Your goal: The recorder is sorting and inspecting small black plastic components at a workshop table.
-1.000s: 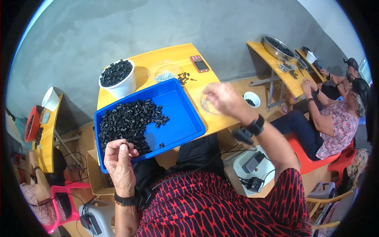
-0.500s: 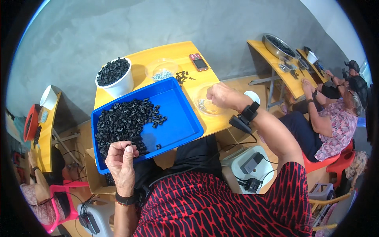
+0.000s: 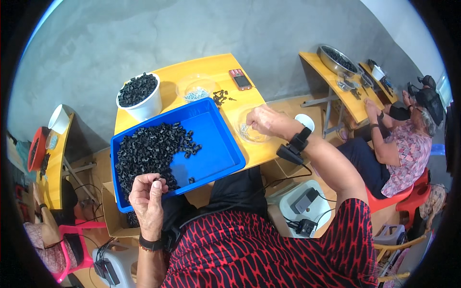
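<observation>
My left hand is closed in a pinch on a small black plastic piece, mostly covered by the fingertips, above the near left part of a blue tray. Many small black plastic clips are heaped in the tray's left half. My right hand is over a clear shallow dish on the table's right side, its fingers bent down and together. Small silvery nails or screws lie in that dish. Whether the right fingertips hold one is hidden.
On the yellow table stand a white bucket of black clips, a clear dish of silvery fasteners, loose dark pieces and a red phone. A white stool bears cabled devices. Co-workers sit at both sides.
My right hand has shifted slightly left and lower over the clear dish. My left hand keeps its pinch on the black piece, almost unmoved. The view has tilted a little.
</observation>
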A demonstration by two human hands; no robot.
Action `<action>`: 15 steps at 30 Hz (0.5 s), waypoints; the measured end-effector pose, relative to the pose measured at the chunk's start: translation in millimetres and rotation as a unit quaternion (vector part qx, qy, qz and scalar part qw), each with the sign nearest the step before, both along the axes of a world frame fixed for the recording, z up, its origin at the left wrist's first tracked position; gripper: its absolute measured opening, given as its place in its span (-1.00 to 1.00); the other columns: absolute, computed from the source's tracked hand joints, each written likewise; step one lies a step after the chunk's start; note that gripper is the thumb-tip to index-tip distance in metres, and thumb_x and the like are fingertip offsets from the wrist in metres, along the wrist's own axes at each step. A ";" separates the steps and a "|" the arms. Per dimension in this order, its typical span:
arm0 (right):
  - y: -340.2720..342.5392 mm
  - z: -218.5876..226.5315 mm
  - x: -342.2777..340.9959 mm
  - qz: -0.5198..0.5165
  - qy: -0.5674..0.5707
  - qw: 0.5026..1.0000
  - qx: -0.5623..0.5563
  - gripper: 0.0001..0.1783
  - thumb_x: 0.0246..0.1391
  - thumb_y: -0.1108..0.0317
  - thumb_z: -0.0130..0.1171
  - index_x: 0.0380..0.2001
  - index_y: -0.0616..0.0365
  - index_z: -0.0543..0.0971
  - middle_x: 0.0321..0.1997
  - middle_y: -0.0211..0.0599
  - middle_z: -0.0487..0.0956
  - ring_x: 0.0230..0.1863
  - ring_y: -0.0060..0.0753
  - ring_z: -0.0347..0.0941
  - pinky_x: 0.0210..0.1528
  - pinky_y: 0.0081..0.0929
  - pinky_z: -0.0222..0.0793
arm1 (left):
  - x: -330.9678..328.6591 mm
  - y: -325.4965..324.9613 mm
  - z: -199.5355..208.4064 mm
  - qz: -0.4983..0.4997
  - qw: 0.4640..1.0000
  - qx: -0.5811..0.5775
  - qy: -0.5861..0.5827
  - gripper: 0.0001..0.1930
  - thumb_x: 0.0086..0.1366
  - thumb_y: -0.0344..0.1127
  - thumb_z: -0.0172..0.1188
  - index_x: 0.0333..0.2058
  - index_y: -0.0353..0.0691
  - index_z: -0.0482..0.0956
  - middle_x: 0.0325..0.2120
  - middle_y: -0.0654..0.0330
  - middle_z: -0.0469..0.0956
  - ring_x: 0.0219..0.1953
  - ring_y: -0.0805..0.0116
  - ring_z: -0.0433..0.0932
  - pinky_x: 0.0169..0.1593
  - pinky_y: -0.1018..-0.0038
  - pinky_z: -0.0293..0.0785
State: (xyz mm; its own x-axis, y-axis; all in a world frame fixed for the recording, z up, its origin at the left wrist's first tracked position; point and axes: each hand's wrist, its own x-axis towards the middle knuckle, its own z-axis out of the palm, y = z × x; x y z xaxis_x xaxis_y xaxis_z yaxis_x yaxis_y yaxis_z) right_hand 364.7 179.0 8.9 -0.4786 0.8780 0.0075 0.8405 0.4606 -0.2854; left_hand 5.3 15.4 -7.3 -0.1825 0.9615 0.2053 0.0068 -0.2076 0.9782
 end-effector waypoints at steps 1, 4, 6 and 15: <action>-1.0 -2.7 -5.0 0.004 0.011 1.000 -0.001 -0.76 -0.01 0.60 0.11 -0.26 0.29 0.67 -0.18 0.21 0.61 -0.07 0.18 0.55 -0.04 -0.16 0.48 | 0.2 -0.9 1.5 0.001 1.000 0.000 0.003 -0.85 0.38 -0.37 0.20 -0.16 -0.31 0.52 -0.34 0.20 0.59 -0.35 0.52 0.55 -0.20 0.57 0.54; 2.9 -8.4 -7.9 0.009 0.007 1.000 -0.008 -0.79 0.00 0.58 0.12 -0.28 0.31 0.66 -0.18 0.20 0.60 -0.07 0.20 0.55 -0.04 -0.15 0.47 | 1.6 -1.0 1.0 -0.001 1.000 -0.003 -0.003 -0.84 0.38 -0.37 0.20 -0.16 -0.32 0.52 -0.34 0.20 0.59 -0.34 0.52 0.55 -0.19 0.57 0.54; 6.3 -13.2 -7.1 -0.017 -0.060 0.998 -0.003 -0.81 0.02 0.56 0.12 -0.27 0.32 0.63 -0.17 0.20 0.60 -0.06 0.19 0.54 -0.02 -0.13 0.47 | 1.9 -0.6 1.1 -0.004 1.000 -0.006 -0.009 -0.85 0.38 -0.37 0.20 -0.16 -0.32 0.52 -0.34 0.20 0.59 -0.34 0.52 0.55 -0.19 0.57 0.54; 4.7 -9.6 -1.2 -0.018 -0.009 1.000 0.019 -0.87 0.07 0.54 0.09 -0.33 0.32 0.59 -0.20 0.20 0.59 -0.10 0.22 0.53 -0.08 -0.14 0.46 | 0.9 0.1 3.0 -0.010 1.000 -0.007 0.002 -0.86 0.38 -0.38 0.19 -0.16 -0.32 0.52 -0.34 0.22 0.58 -0.32 0.52 0.55 -0.18 0.56 0.55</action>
